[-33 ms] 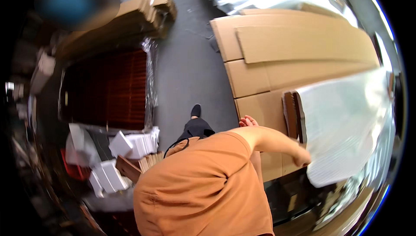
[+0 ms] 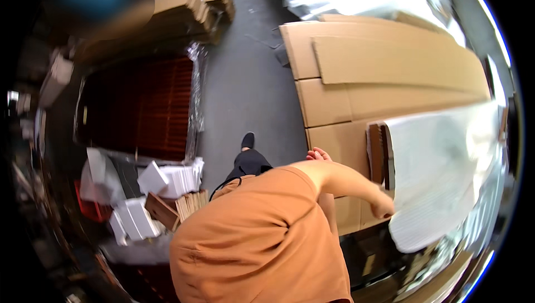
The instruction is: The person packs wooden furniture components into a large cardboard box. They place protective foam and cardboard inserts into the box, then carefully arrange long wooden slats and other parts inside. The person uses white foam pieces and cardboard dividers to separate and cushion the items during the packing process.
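Left hand (image 2: 382, 206) curled, cannot tell if clamped on anything, white sheet (image 2: 437, 175) just beside its right.

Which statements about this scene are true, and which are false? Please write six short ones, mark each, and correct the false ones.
1. Brown cardboard lies right of the grey floor. True.
2. The white sheet lies left of the grey floor. False: it lies on the right.
3. The hand nearest the white sheet wears a glove. False: it is bare.
4. The other hand is bare. True.
5. The visible shoe is white. False: it is dark.
6. Clear wrap shows along the dark red panel. True.
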Motion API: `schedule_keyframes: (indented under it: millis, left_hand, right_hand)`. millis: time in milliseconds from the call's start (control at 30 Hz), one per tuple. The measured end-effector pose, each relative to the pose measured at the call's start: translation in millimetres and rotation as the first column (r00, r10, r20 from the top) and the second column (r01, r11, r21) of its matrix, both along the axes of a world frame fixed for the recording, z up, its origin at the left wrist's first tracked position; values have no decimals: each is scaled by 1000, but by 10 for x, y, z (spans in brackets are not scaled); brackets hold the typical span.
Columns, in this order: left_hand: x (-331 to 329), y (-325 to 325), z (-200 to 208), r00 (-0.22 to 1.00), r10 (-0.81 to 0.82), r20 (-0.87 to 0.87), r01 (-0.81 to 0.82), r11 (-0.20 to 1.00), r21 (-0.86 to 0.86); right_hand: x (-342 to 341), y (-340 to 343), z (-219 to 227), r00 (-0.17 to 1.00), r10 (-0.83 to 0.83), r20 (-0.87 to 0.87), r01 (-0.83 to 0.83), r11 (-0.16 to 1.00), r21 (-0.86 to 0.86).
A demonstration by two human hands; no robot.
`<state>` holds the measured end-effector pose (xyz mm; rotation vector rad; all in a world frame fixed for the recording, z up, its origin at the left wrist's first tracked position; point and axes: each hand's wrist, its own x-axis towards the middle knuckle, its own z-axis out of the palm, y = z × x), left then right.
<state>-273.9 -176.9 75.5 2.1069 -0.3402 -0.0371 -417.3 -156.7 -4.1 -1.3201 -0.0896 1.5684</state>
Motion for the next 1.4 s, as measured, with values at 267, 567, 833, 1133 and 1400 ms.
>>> schedule_keyframes:
  millis: [267, 567, 833, 1133, 1400]
  left_hand:
    - [-3334, 1660, -230, 483, 742, -465, -793, 145, -591]
    - [-6972, 1583, -1306, -442, 403, -801, -279, -911, -304]
    - [-7464, 810, -2392, -530, -210, -822, 128, -978, 167]
    - [-7921, 527, -4021, -566, -645, -514, 198, -711, 674]
    - [-8973, 439, -5041, -576, -666, -475, 193, -675, 712]
  right_hand:
    - [-1253, 1036, -365, 817, 478, 322, -551, 811, 196]
    - [-3954, 2382, -942, -153, 796, 585, -980, -46, -194]
    - [-5658, 3259, -1315, -335, 739, 584, -940, -306, -150]
    - [-5832, 3280, -1675, -659, 614, 434, -748, -479, -459]
    - [-5576, 2599, -2278, -620, 718, 315, -685, -302, -663]
